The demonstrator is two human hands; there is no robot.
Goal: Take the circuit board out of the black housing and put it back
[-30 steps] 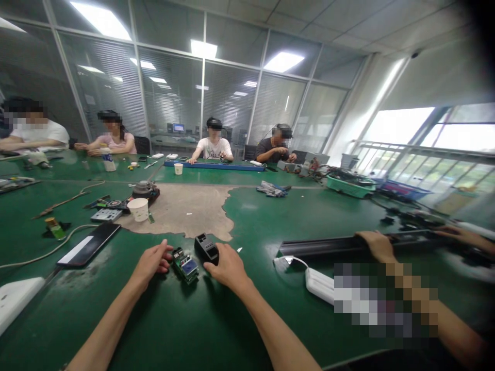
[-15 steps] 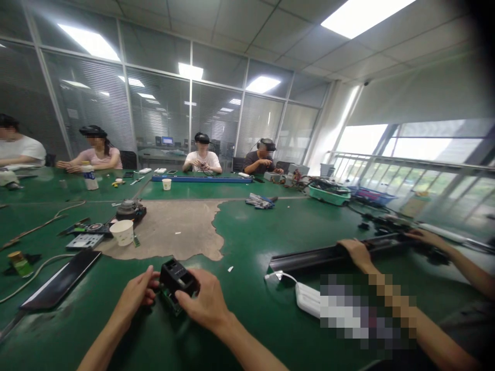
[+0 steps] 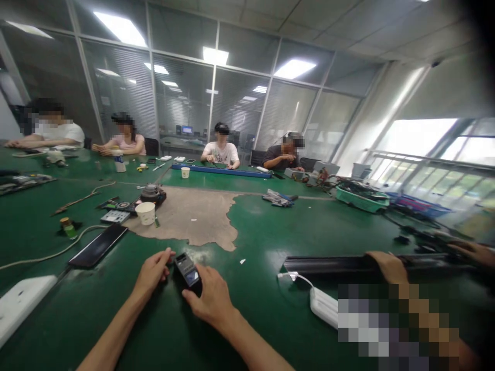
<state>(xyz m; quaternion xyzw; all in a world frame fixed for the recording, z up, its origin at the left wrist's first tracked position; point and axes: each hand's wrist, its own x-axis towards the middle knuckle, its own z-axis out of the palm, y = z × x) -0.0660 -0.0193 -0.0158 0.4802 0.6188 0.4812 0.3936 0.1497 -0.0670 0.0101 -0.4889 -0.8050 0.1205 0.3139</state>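
In my right hand [image 3: 212, 294] is a small black box-shaped device [image 3: 187, 272], with my thumb on its near end and my fingers along its right side. A grey panel with a bright patch shows on its upper face; I cannot read any marks. My left hand [image 3: 153, 272] is just left of the box, its thumb and fingertips drawn together in a pinch. Whether anything small sits between those fingertips is too hard to see. Under both hands lies the green tabletop [image 3: 247, 314].
Left are a black phone [image 3: 99, 246], a white power strip [image 3: 25, 304], a paper cup [image 3: 146, 213] and electronic parts [image 3: 115, 216]. A co-worker's hand [image 3: 390, 267] rests on a long black housing [image 3: 328, 265] at right. Gloves [image 3: 279, 198] lie farther back. Several people sit opposite.
My view has turned left, so the scene sits farther right. The black box has been turned; the green circuit board seen under it is now hidden. My left fingers have closed into a pinch.
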